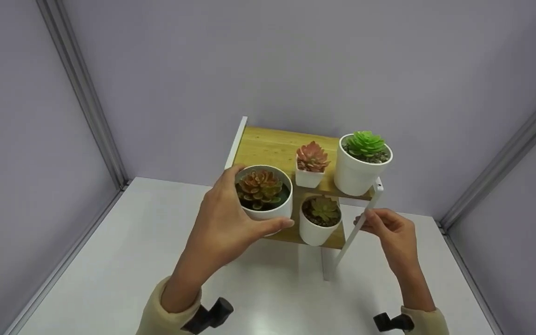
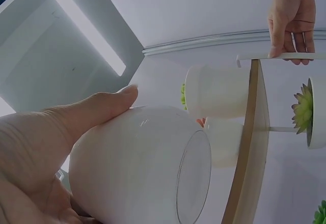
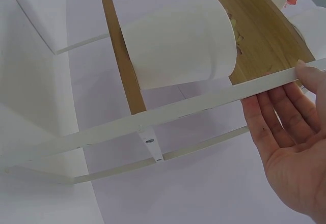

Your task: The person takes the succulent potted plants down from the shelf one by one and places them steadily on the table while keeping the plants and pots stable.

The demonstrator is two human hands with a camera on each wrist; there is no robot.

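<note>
The step in hand looks like moving the round pot, held at mid-frame off the shelf, with brownish succulent inside. The left hand is spread wide around it; the right hand pinches the shelf's white upright. The next move likely calls for a level pot and steady shelf. Right of centre, a square pot holds a pink succulent, a taller pot a green one.
</note>
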